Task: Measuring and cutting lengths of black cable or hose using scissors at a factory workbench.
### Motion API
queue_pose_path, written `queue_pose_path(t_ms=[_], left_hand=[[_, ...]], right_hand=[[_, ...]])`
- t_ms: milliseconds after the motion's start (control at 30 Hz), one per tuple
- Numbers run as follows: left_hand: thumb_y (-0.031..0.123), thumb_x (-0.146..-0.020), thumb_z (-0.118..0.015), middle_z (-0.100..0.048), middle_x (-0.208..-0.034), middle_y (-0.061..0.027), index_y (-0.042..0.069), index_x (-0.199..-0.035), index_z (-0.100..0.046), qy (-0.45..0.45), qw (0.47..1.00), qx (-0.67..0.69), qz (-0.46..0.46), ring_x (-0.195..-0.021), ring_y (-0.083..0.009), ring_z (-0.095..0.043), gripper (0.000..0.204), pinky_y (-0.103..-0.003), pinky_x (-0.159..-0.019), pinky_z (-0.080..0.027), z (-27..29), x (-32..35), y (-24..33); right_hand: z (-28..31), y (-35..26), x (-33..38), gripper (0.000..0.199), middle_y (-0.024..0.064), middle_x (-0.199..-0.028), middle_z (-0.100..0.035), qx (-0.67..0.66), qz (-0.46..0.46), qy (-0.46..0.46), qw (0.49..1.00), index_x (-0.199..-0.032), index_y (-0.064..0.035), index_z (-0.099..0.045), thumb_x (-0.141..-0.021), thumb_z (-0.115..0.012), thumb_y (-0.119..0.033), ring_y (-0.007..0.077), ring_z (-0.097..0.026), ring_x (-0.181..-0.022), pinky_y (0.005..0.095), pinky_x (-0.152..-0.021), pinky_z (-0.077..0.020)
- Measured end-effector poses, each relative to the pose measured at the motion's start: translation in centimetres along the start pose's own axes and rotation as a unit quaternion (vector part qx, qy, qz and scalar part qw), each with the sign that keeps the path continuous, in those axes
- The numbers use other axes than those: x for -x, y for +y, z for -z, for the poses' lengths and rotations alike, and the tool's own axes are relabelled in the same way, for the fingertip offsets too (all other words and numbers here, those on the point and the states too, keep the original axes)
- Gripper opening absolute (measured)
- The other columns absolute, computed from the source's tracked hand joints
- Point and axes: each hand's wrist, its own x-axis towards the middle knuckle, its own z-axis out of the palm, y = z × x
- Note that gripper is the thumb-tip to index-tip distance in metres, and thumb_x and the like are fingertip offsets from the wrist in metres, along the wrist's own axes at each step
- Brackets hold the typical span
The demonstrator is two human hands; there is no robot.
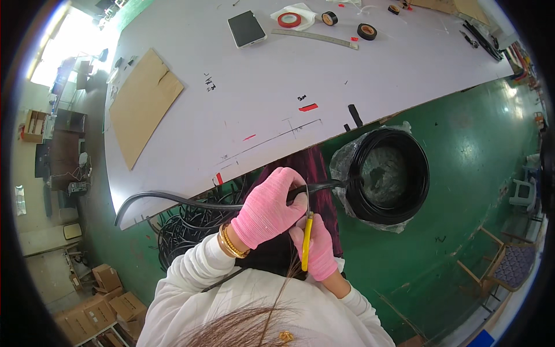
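A length of black tubing (191, 200) runs from the table's left front edge, through my left hand (270, 205), toward the big black coil (417, 179) on the right. My left hand, in a pink glove, is closed round the tubing. Just below and to the right, my right hand (319, 250), also pink-gloved, grips a cutter with a yellow handle (307, 240). Its thin metal end stands upright against the tubing beside my left fingertips. Whether its jaws are apart I cannot tell. Part of the right hand's fingers is hidden behind the handle.
The white table (254, 87) bears a cardboard sheet (144, 107), a steel ruler (315, 38), tape rolls (366, 31) and a dark flat box (247, 29). Cut black pieces (185, 231) lie heaped below its front edge. Clear plastic wraps the coil. A chair (509, 263) stands at right.
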Motion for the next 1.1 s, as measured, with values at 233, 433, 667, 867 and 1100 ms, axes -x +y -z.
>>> queue_pose_path(t_ms=[233,433,667,867,1100], left_hand=[[0.001,-0.078,-0.064,-0.059,-0.081,-0.0109,0.002,-0.099,-0.06,0.014,1.0,0.003,-0.003,-0.072,-0.0253,-0.06,0.021,-0.032,-0.067,-0.05,0.3,-0.2,0.3],[0.004,-0.079,-0.064,-0.058,-0.078,-0.0123,0.001,-0.09,-0.062,-0.051,0.997,0.012,-0.048,-0.07,-0.0271,-0.059,0.012,-0.033,-0.064,-0.048,1.0,-0.8,-0.1],[0.003,-0.08,-0.064,-0.058,-0.079,-0.0119,0.001,-0.091,-0.062,-0.057,0.996,0.015,-0.071,-0.071,-0.0283,-0.059,0.012,-0.034,-0.065,-0.048,1.2,-0.9,-0.5],[0.004,-0.08,-0.064,-0.058,-0.08,-0.0121,0.001,-0.091,-0.062,-0.055,0.995,0.015,-0.077,-0.072,-0.0286,-0.059,0.012,-0.034,-0.065,-0.048,1.1,-1.0,-0.7],[0.004,-0.08,-0.064,-0.058,-0.079,-0.0108,0.001,-0.089,-0.062,-0.056,0.996,0.027,-0.064,-0.071,-0.0255,-0.058,0.009,-0.034,-0.065,-0.048,1.1,-1.1,-0.6]], right_hand=[[-0.4,0.9,0.0,0.037,0.0061,-0.078,-0.056,0.038,0.083,0.051,0.995,-0.094,-0.0023,-0.048,-0.081,-0.074,-0.025,0.0189,-0.056,-0.067,0.0273,-0.065,-0.0468],[1.3,1.7,-1.0,0.024,0.0028,-0.074,-0.052,-0.595,-0.235,-0.17,0.749,-0.09,-0.0021,-0.047,-0.089,-0.065,-0.019,0.0146,-0.05,-0.065,0.0231,-0.061,-0.0415],[2.0,-1.4,0.6,0.018,0.0052,-0.072,-0.053,-0.049,0.033,-0.087,0.994,-0.086,-0.001,-0.05,-0.089,-0.059,-0.016,0.015,-0.046,-0.061,0.0247,-0.059,-0.041],[2.4,0.0,0.5,0.02,-0.004,-0.071,-0.046,-0.005,-0.001,-0.09,0.996,-0.097,-0.0055,-0.053,-0.094,-0.059,-0.024,0.0048,-0.043,-0.056,0.0195,-0.049,-0.0328],[2.3,1.0,0.4,0.016,-0.0029,-0.067,-0.044,-0.011,0.021,-0.12,0.993,-0.1,-0.0076,-0.05,-0.101,-0.039,-0.02,0.0057,-0.041,-0.05,0.0176,-0.045,-0.0318]])
